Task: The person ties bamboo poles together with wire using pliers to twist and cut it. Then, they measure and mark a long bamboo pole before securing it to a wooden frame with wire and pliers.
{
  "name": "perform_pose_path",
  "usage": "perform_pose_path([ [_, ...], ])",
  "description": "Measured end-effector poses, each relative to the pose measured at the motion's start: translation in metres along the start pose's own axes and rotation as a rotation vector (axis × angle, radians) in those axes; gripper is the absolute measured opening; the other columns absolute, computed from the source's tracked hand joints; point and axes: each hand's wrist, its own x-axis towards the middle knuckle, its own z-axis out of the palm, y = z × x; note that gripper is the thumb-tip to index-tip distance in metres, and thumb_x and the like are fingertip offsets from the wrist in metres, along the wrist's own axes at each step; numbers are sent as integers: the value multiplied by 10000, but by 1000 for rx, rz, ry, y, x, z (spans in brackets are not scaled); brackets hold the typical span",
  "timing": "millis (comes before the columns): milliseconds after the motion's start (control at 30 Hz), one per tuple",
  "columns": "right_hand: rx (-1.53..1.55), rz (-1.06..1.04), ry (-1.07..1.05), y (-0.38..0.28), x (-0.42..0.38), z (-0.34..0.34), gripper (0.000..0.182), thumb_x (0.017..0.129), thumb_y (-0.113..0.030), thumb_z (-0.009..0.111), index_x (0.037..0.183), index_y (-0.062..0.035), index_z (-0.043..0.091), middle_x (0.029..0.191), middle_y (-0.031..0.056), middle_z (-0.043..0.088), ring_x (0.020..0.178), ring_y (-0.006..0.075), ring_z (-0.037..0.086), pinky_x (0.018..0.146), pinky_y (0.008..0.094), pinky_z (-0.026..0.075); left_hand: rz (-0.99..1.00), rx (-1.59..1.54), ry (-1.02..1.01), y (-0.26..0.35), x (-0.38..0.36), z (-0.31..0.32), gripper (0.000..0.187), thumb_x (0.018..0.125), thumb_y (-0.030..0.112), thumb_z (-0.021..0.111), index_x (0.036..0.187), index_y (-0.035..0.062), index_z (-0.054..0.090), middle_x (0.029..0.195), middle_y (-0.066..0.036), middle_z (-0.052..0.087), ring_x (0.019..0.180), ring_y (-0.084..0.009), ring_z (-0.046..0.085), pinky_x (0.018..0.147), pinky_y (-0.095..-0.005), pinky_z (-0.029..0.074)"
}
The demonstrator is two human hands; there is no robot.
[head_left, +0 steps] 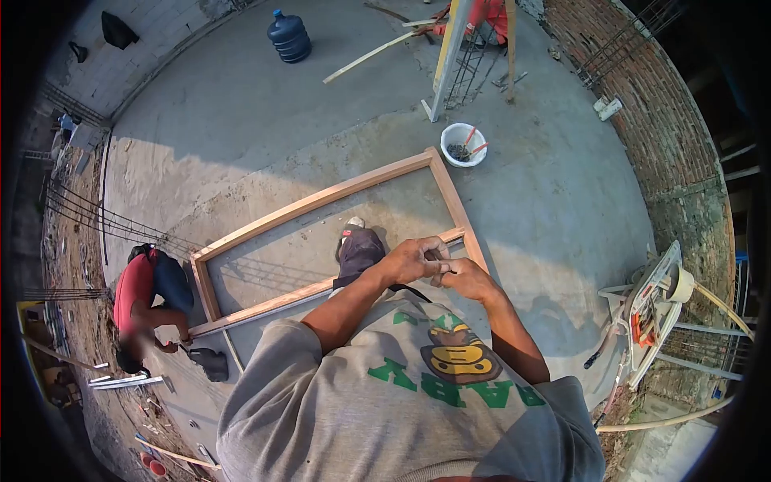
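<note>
My left hand (413, 262) and my right hand (469, 281) meet in front of my body, fingers bent and pinched together. Whatever lies between the fingertips is too small to make out; a dark bit shows there. Below them, a large wooden frame (315, 206) lies on the concrete floor, made of several long planks joined at the corners. Its near rail (271, 307) passes under my hands and is partly hidden by my arms and shirt. One of my legs (361, 255) stands inside the frame.
A co-worker in a red shirt (133, 292) crouches at the frame's left end. Beyond the frame's far corner stands a white bucket (463, 136) with orange-handled tools. A blue water jug (289, 37), a ladder (449, 60) and another person in red (491, 18) are farther back.
</note>
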Motion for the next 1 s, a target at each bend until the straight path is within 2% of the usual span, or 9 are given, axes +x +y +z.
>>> perform_pose_path([
  [133,171,-53,-29,-35,38,-46,217,774,-120,609,944,-21,703,858,62,681,854,153,618,792,282,472,94,3,-26,1,55,-44,200,853,122,675,989,39,554,796,-32,625,739,-104,576,681,-275,472],
  [167,292,-137,-73,-5,73,-52,195,772,-102,615,920,-12,704,850,40,672,833,141,606,764,273,465,110,29,-20,1,69,-62,197,850,124,678,978,41,552,791,-30,621,732,-103,572,672,-273,467],
  [300,200,-2,10,-72,148,-88,213,749,-108,613,921,-12,693,858,48,676,834,134,614,784,273,467,96,3,-9,18,116,-152,195,829,143,700,903,50,546,751,-17,579,704,-97,529,626,-262,433],
  [467,61,-65,-50,-163,235,-131,246,745,-177,657,928,-13,682,837,37,658,807,128,600,781,278,463,243,226,71,42,155,-264,202,803,139,703,899,56,546,760,-20,575,720,-115,543,649,-279,450],
  [533,6,-136,-47,-186,263,-137,255,745,-188,665,922,-4,672,817,27,645,786,128,598,777,281,467,228,171,89,54,157,-292,221,795,125,699,932,54,541,788,-40,599,757,-126,570,687,-290,471],
  [633,171,-163,-98,-218,289,-145,220,751,-189,673,884,-13,666,795,14,630,741,115,586,720,269,468,274,211,133,74,162,-332,233,790,122,697,940,50,534,815,-53,610,769,-136,579,692,-296,474],
  [800,163,-129,-232,-232,336,-161,153,751,-177,683,808,-37,662,776,9,629,733,92,573,685,244,455,96,58,207,71,178,-361,231,785,129,703,909,63,520,774,-27,577,719,-116,535,644,-276,440],
  [833,115,-122,-281,-234,346,-168,235,782,-176,667,952,-15,685,877,29,684,810,99,606,767,251,477,80,24,227,70,183,-366,232,784,132,706,900,67,516,761,-20,569,707,-110,523,633,-271,432],
  [1000,48,-92,-333,-240,405,-199,227,773,-173,669,950,-33,692,870,3,671,808,87,590,765,228,454,27,19,306,62,219,-401,239,782,126,707,875,76,492,731,-5,538,685,-89,500,613,-252,416],
])
